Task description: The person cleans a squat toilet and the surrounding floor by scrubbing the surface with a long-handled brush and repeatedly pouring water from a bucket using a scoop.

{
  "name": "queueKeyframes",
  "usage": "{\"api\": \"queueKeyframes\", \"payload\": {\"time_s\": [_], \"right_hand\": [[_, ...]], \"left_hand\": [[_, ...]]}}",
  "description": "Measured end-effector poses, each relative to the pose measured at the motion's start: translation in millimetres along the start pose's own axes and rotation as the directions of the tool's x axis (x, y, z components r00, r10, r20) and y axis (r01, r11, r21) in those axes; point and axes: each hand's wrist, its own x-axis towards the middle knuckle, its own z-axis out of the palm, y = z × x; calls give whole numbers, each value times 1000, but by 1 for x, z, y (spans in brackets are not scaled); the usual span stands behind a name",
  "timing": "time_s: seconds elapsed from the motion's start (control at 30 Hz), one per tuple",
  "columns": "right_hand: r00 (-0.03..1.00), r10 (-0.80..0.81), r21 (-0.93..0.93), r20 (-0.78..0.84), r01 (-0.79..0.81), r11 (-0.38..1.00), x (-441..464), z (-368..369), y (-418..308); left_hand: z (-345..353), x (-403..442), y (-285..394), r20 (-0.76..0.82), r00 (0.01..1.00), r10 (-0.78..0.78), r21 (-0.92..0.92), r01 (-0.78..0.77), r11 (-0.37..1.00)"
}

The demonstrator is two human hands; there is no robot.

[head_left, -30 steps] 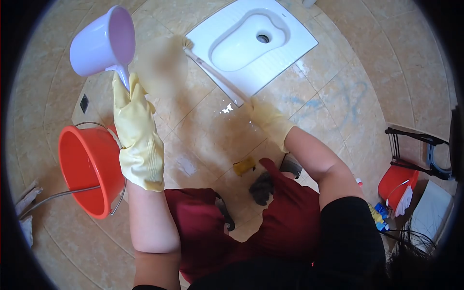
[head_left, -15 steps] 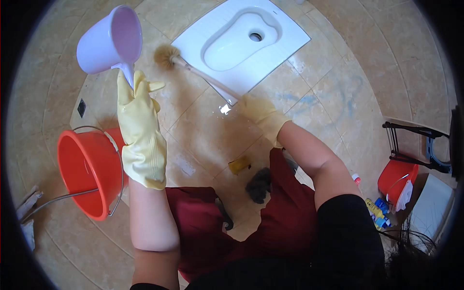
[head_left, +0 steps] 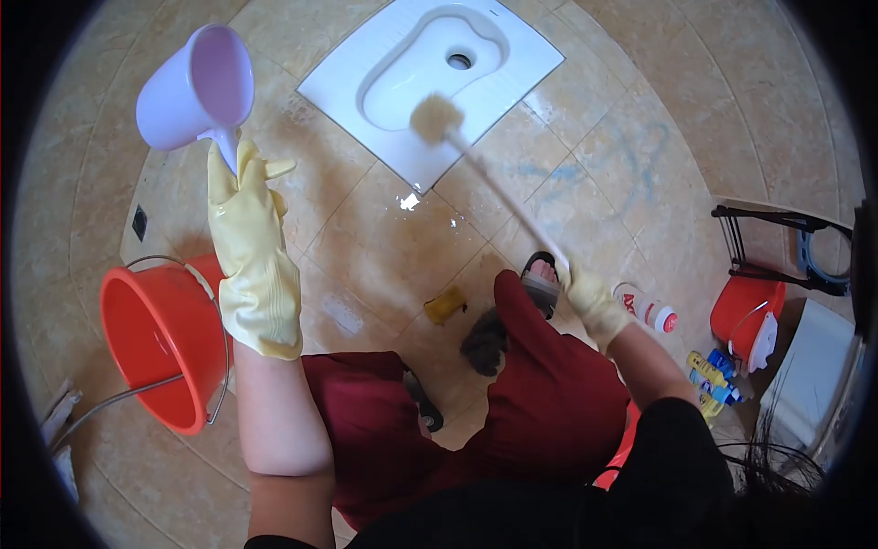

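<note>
My left hand (head_left: 247, 210), in a yellow rubber glove, grips the handle of a lilac dipper (head_left: 174, 96), whose mouth is tilted to the right. In a matching glove, my right hand (head_left: 590, 297) is closed on the end of a long pale-handled brush (head_left: 512, 206). The brush's round tan head is over the near edge of the basin in the white squat toilet (head_left: 320, 82); whether it touches is unclear. Some water glistens on the tiles beside the toilet's near corner.
A large red bucket (head_left: 114, 366) with a hose in it stands at left. Near my feet lie a yellow sponge (head_left: 445, 305) and a dark grey cloth (head_left: 483, 343). At right are a white bottle (head_left: 645, 308), a small red bucket (head_left: 732, 306), cleaner bottles (head_left: 709, 375) and a black folding frame (head_left: 777, 270).
The brush head has swung from the floor left of the toilet to over its near part. My right hand has moved right and nearer my body. The left hand still holds the dipper.
</note>
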Motion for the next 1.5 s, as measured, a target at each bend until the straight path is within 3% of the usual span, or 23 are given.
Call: {"api": "queueKeyframes", "payload": {"time_s": [0.1, 0.13, 0.2, 0.27, 0.3, 0.37, 0.43, 0.5, 0.6, 0.67, 0.73, 0.83, 0.87, 0.9, 0.97, 1.0, 1.07, 1.1, 1.17, 1.27, 1.33, 1.4, 1.5], "right_hand": [[998, -47, -123, 46, 52, 991, -4, 16, 42], [994, -43, -57, -104, 37, 998, 3, 2, 37], [965, 97, 5, -243, -99, 995, 67, 17, 74], [912, 363, 288, -190, -301, 909, 95, -21, 41], [910, 368, 288, -190, -307, 907, 95, -9, 42], [939, 241, 83, -244, -228, 970, 88, 23, 41], [973, 158, 59, -167, -150, 987, 20, 37, 9], [997, -78, 130, -21, 80, 988, -25, 45, 6], [1000, 3, 4, -4, -3, 1000, -12, 48, 18], [986, 150, 33, -67, -148, 988, 24, 23, 12], [934, 336, 285, -124, -290, 914, 66, 14, 17], [950, 263, 234, -171, -220, 947, 53, 24, 6], [969, 220, 88, -117, -210, 974, 38, 33, 4], [969, 217, 86, -120, -207, 974, 18, 39, 3], [997, -82, 127, -9, 82, 988, -14, 48, 4], [996, -83, 126, -8, 84, 988, -11, 46, 5], [961, -179, 217, -208, 224, 950, 1, 41, 11], [963, -179, 221, -203, 223, 949, 21, 42, 21], [965, 180, 26, -192, -178, 984, 68, 46, 37], [950, 264, 161, -168, -238, 958, 58, 46, 25], [966, 45, 30, -254, -38, 999, 19, 69, 33], [995, -25, 76, -99, 33, 997, -27, 50, 14], [996, -49, 58, -71, 53, 997, -42, 61, 34]], "left_hand": [[6, 5, -7, -14, 999, 50, -12, -50, 999], [6, 4, -7, -6, 999, 43, -5, -43, 999], [7, 4, -5, 32, 999, -19, 1, 19, 1000], [10, 3, -7, 53, 998, -19, 1, 19, 1000], [12, 3, -8, 69, 998, -13, -10, 13, 1000], [16, 5, -9, 84, 996, -3, -20, 5, 1000], [17, 4, -8, 95, 995, 4, -30, -2, 1000], [20, 3, -4, 79, 997, -7, -27, 9, 1000], [23, 3, -4, 71, 997, -14, -7, 14, 1000], [22, 3, -5, 80, 997, -18, 5, 18, 1000], [19, 4, -7, 85, 996, -24, 20, 22, 1000], [19, 7, -10, 89, 996, -10, 5, 10, 1000], [20, 6, -10, 81, 997, -10, -11, 11, 1000], [21, 6, -10, 70, 997, -9, -28, 11, 1000], [23, 6, -9, 65, 998, -15, -33, 17, 999], [24, 6, -9, 62, 998, -20, -34, 22, 999], [25, 7, -9, 72, 997, -17, -11, 18, 1000], [26, 7, -10, 81, 997, -11, 8, 10, 1000], [27, 6, -12, 86, 996, -17, 9, 16, 1000], [26, 8, -11, 89, 995, -34, 4, 34, 999], [24, 10, -14, 90, 995, -49, 0, 49, 999], [15, 20, -21, 49, 998, -46, 42, 44, 998], [-23, 31, -13, -74, 994, 79, 53, -75, 996]]}}
